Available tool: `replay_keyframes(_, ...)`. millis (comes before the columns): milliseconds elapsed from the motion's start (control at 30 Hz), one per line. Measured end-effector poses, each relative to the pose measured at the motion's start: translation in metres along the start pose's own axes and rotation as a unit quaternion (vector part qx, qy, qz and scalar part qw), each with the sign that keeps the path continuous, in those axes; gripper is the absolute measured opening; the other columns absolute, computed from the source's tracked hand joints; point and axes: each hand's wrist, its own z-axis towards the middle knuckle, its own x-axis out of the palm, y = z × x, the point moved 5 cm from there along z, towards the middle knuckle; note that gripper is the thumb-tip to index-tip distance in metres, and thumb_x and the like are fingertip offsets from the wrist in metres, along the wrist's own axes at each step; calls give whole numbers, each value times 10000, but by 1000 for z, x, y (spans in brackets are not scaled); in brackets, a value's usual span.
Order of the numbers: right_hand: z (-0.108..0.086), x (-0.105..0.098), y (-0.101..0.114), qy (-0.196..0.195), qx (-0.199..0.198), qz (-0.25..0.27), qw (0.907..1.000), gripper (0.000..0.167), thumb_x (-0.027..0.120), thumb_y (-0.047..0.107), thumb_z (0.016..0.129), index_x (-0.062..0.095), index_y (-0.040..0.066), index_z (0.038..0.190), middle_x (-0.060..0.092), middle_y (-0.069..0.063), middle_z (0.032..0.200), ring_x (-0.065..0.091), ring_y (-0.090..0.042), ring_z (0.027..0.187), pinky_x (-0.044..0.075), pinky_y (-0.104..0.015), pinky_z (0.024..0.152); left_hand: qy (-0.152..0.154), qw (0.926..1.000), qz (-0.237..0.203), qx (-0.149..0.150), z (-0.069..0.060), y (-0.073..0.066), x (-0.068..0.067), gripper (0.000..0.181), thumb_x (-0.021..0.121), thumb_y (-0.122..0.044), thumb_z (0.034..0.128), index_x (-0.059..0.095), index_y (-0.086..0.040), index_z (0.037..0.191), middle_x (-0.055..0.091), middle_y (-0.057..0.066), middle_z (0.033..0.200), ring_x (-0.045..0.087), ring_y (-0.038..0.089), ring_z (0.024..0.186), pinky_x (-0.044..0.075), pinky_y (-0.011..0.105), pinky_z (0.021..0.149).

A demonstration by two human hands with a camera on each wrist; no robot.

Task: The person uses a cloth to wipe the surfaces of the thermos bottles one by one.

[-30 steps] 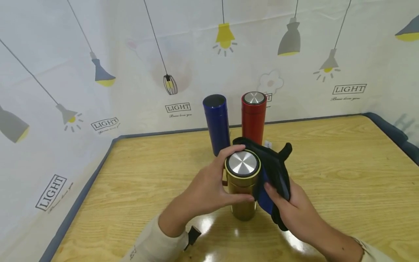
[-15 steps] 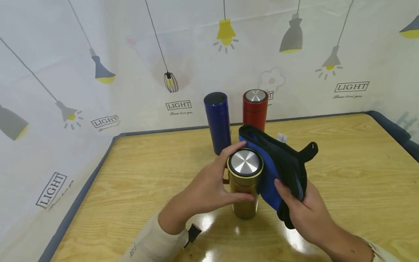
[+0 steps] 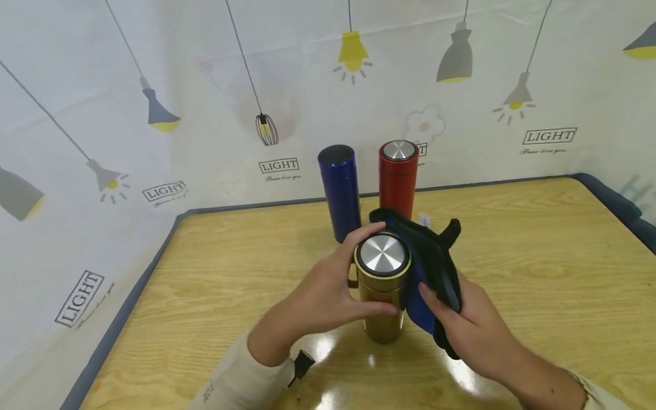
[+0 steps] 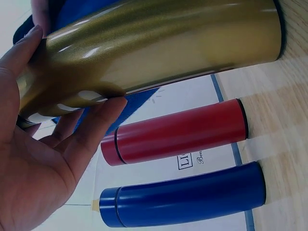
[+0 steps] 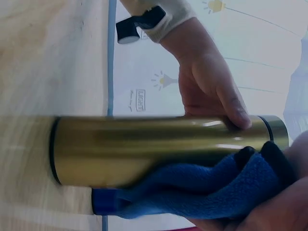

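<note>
A gold thermos with a silver-topped lid stands upright on the table. My left hand grips it near the top, thumb across the near side and fingers round the far side. My right hand holds a folded blue fleecy cloth with black edging and a black loop. In the right wrist view this cloth lies against the side of the thermos. The left wrist view shows the left thumb and fingers around the gold body; some right-hand fingers are hidden behind the cloth.
Behind the gold thermos stand a blue thermos and a red thermos, the red one partly covered by the cloth. The wooden table meets a lamp-printed wall covering at the back and left.
The right hand with the cloth shifted right and outward, then came back left, close to where it was a second ago. The left hand and gold thermos have stayed in place.
</note>
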Motion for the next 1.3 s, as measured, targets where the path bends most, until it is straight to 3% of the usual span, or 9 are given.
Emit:
replay_keyframes(133, 4, 0, -4, 272, 235, -236, 9991, 373, 541, 173, 1031, 523, 117, 1400, 670, -87, 1242, 620, -172, 1122, 519, -251, 892, -9, 10000, -26, 53, 1, 0, 1, 1129, 910, -311, 729, 145, -434, 1549, 519, -12, 1460, 590, 185, 1198, 582, 295, 770)
replay_keyframes(333, 5, 4, -10, 532, 482, 79, 9974, 419, 495, 192, 1054, 463, 97, 1461, 617, -123, 1348, 576, -276, 1237, 491, -260, 961, -38, 9999, -83, 132, 0, 0, 1, 1121, 913, -307, 724, 163, -438, 1547, 519, -72, 1446, 579, 150, 1222, 592, 328, 799)
replay_keyframes(533, 1, 1, -9, 27, 343, 145, 9993, 391, 526, 153, 1037, 515, 97, 1424, 648, -104, 1280, 591, -114, 1158, 457, -140, 916, -2, 10000, 46, 59, 0, -1, -1, 1166, 924, -329, 702, 140, -428, 1558, 530, -47, 1444, 610, 168, 1200, 593, 249, 771)
replay_keyframes(667, -2, -1, -5, -268, 97, 482, 9984, 402, 534, 89, 1023, 524, 82, 1425, 630, -107, 1316, 563, 5, 1178, 442, -86, 938, 64, 9998, 46, -171, -1, 2, -3, 1062, 927, -327, 698, 227, -295, 1496, 605, -26, 1340, 647, 147, 1116, 576, 215, 801)
replay_keyframes(767, -3, -2, -3, -372, -82, 704, 9968, 431, 525, 47, 1019, 503, 100, 1446, 596, -79, 1374, 535, 14, 1239, 431, -81, 976, 124, 9993, 45, -355, -2, 3, -4, 928, 923, -333, 702, 312, -213, 1390, 637, -44, 1276, 662, 134, 1064, 571, 216, 811)
replay_keyframes(900, -4, -5, 1, -498, -271, 805, 9951, 460, 522, -3, 1005, 497, 116, 1449, 590, 26, 1397, 524, -1, 1280, 424, -87, 1006, 195, 9990, -10, -410, -3, 4, -6, 866, 915, -340, 713, 359, -207, 1363, 632, -71, 1270, 650, 128, 1092, 576, 219, 799)
replay_keyframes(1000, -4, -5, 2, -462, -292, 793, 9954, 454, 524, -5, 1004, 504, 109, 1443, 592, 53, 1392, 528, -3, 1276, 425, -87, 1003, 236, 9990, -32, -385, -3, 4, -9, 860, 910, -340, 719, 370, -230, 1380, 623, -80, 1272, 636, 123, 1114, 580, 220, 775)
replay_keyframes(1200, -4, 0, -2, -228, -21, 641, 9977, 401, 524, 64, 1025, 518, 83, 1426, 601, -109, 1357, 540, 11, 1225, 433, -81, 962, 396, 9983, -68, -420, -4, 4, -10, 863, 899, -334, 738, 374, -267, 1419, 612, -85, 1285, 628, 115, 1116, 583, 217, 747)
replay_keyframes(1300, -4, 4, -5, -125, 187, 540, 9983, 345, 525, 105, 1032, 554, 61, 1373, 652, -118, 1266, 595, -11, 1131, 486, -130, 903, 418, 9985, -66, -356, -4, 4, -10, 865, 899, -328, 740, 384, -255, 1430, 607, -96, 1289, 622, 101, 1107, 587, 231, 771)
